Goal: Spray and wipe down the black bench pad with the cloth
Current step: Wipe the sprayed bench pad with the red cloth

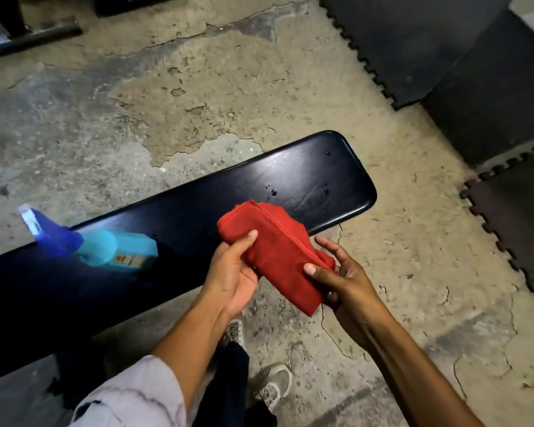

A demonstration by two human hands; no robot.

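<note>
The long black bench pad [309, 177] runs from lower left to upper right, with a few wet droplets near its right end. A folded red cloth [278, 251] is held over the pad's near edge by both hands. My left hand [235, 272] grips its left side with the thumb on top. My right hand [342, 278] holds its right side from below, thumb pressed on the cloth. A blue spray bottle [105, 248] lies on its side on the pad to the left, nozzle pointing left, apart from both hands.
Cracked, patchy concrete floor [167, 103] surrounds the bench. Dark interlocking foam mats [413, 47] lie at the upper right and right edge. A metal frame base [28, 35] sits at the upper left. My shoes [272, 383] stand below the cloth.
</note>
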